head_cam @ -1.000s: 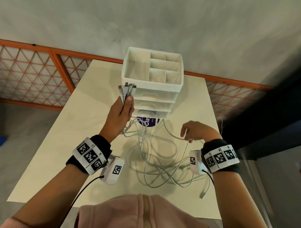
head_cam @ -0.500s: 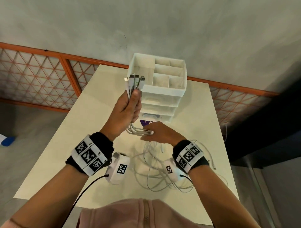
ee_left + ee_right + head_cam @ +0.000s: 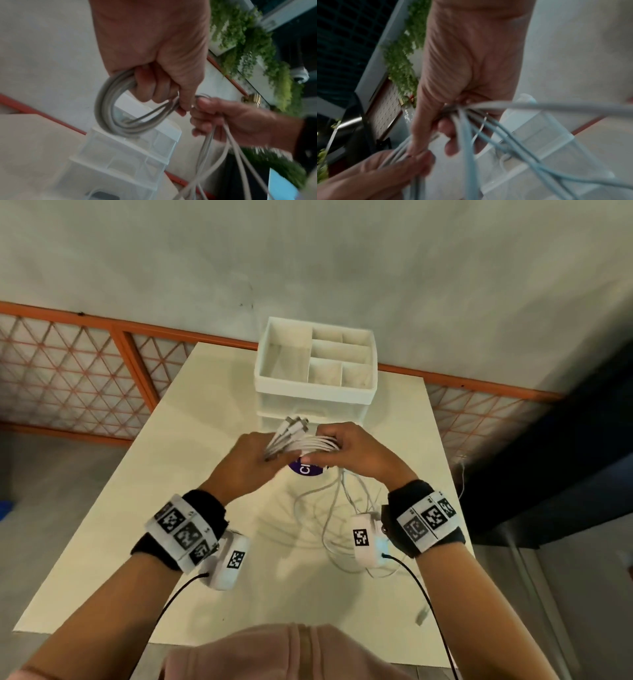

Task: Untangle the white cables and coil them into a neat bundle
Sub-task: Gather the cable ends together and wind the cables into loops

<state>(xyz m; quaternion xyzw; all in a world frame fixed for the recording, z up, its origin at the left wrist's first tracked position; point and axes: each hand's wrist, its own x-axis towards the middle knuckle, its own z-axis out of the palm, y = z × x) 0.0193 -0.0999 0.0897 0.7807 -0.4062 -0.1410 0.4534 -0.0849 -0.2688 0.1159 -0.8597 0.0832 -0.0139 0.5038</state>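
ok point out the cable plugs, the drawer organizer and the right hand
cable plugs (image 3: pixel 295 422), head view, on the metal tips.
drawer organizer (image 3: pixel 313 390), head view, on the front rim.
right hand (image 3: pixel 359 455), head view, on its back.

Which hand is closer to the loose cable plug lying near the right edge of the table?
The right hand. It is up near the drawer unit, on the plug's side; the left hand is further left. Both grip the white cables, well away from the plug.

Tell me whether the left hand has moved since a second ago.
Yes. The left hand, gripping the white cables, has dropped from level with the white drawer organizer's top rim to below its front and tilted the connector ends rightward toward the right hand.
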